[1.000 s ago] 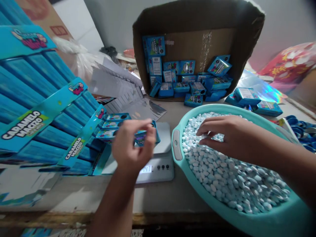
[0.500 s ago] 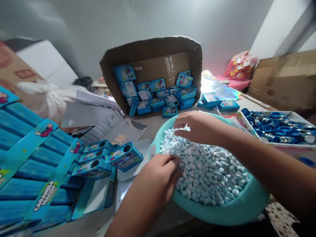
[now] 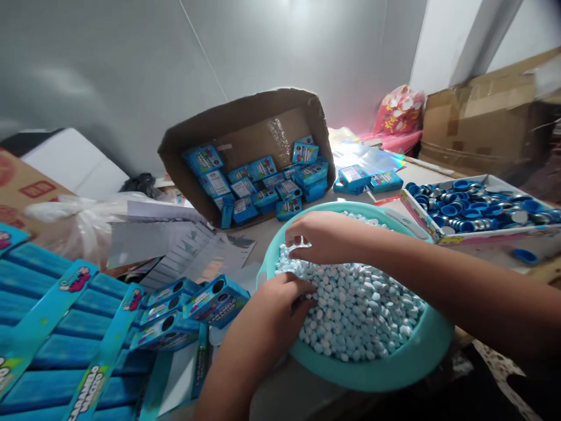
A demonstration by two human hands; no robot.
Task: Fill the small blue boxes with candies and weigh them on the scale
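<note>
One second on, left hand point(image 3: 278, 304) is over from the box point(image 3: 222, 304) into the candies point(image 3: 359, 316) beside right hand point(image 3: 319, 238), two-handed work now, fingers curled, grip I can't tell!

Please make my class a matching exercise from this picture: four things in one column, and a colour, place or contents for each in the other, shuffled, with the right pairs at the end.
Column 1
1. Basin
2. Pellets
3. Open cardboard box
4. Shallow tray

Column 2
A. White and pale blue
B. To the right of the basin, full of blue and silvery pieces
C. Teal, with a hand reaching in from each side
D. Beyond the basin, with small blue packets inside

Right pairs: 1-C, 2-A, 3-D, 4-B
</note>
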